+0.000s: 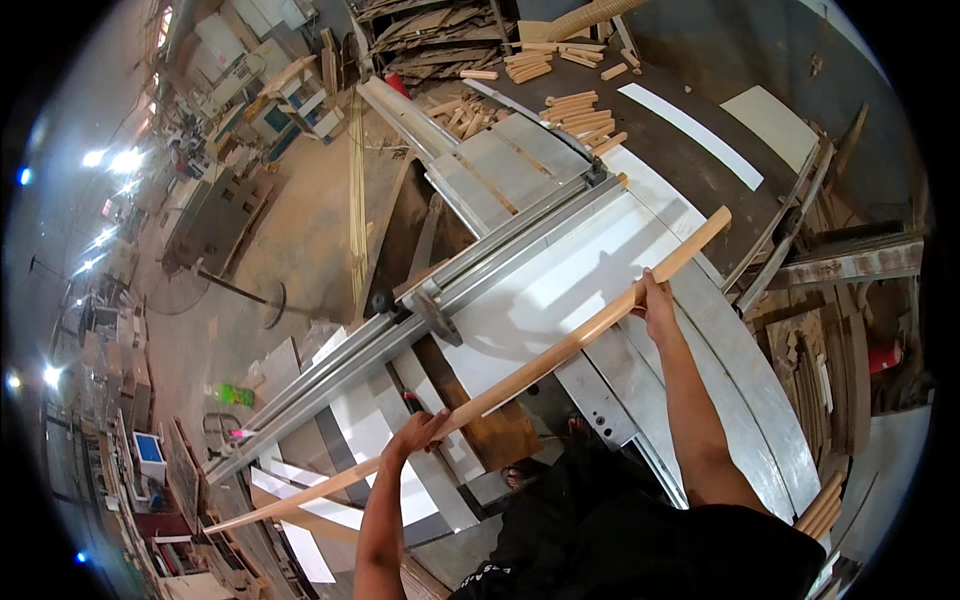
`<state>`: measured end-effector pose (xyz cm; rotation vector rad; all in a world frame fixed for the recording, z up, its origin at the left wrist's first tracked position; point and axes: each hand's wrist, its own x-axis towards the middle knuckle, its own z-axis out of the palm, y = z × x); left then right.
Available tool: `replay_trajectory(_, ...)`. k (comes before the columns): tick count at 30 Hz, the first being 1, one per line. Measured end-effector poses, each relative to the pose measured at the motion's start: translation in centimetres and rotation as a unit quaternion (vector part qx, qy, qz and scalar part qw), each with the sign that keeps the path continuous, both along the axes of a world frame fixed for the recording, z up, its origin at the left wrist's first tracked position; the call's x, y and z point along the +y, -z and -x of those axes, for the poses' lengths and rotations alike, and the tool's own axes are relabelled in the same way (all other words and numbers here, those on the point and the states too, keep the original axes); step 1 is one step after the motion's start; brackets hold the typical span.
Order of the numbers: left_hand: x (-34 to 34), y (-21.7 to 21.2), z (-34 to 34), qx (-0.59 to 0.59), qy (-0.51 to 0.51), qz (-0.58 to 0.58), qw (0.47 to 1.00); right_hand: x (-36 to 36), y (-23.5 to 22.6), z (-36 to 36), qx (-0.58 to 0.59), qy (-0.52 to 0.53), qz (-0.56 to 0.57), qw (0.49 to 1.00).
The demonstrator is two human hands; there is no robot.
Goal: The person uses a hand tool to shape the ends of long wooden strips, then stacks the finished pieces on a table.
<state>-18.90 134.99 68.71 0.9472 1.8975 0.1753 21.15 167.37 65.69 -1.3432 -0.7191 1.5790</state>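
Note:
A long, light-brown wooden strip (545, 375) runs slantwise across the view, from the lower left up to the right. My left hand (418, 434) is closed around it left of the middle. Farther along, toward its upper right end, my right hand (655, 306) grips it too. Beneath the strip lies the pale metal table of a panel saw (520, 310). A long metal fence rail (500, 260) with a dark clamp knob crosses the saw beyond my hands. The undersides of my fingers are partly hidden by the strip.
Short cut wood pieces (580, 115) lie in stacks on the dark side table (700, 150), beside a white strip (690, 135). Scrap boards fill a rack (435, 40) at the back. A standing fan (180, 285) and a green bottle (235, 395) are at left.

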Motion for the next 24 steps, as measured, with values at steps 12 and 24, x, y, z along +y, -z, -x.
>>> replay_trajectory(12,-1.7,3.0,-3.0,0.344,0.013,-0.227,0.911,5.8,4.8,6.3,-0.260,-0.063,-0.027,0.963)
replay_trajectory(24,-8.8,3.8,-11.8,0.404,-0.366,-0.298,0.784,-1.8,7.2,-4.9,-0.254,-0.088,-0.113,0.957)
